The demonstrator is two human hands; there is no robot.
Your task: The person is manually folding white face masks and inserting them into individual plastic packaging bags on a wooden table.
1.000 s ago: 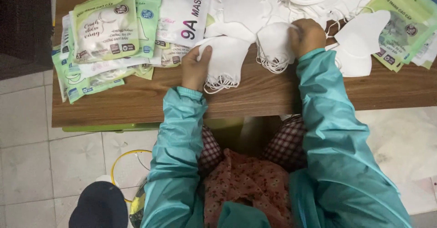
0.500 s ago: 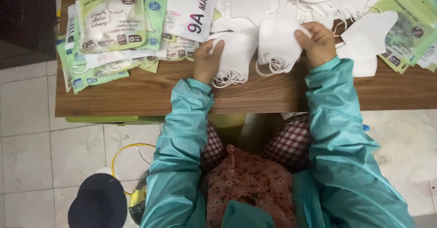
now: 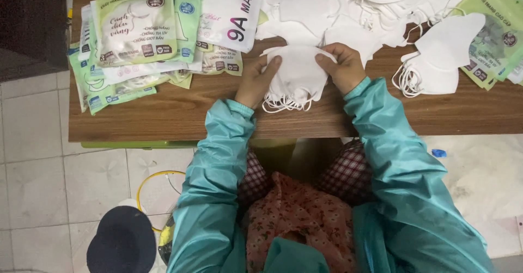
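Both my hands grip one small stack of white masks [image 3: 298, 72] at the tabletop's [image 3: 163, 115] near edge: left hand [image 3: 256, 81] fingers pinch its left side, right hand [image 3: 339, 67] fingers its right. Green mask packets [image 3: 131, 28] lie left of the stack, loose white masks [image 3: 441, 52] right.

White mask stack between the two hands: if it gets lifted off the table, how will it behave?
The white mask stack is probably soft and floppy: thin folded layers, pinched at each side by the left hand and right hand. Likely light for its size. The ear loops dangle loose at the wooden table edge, so they may snag, and the layers may fan apart.
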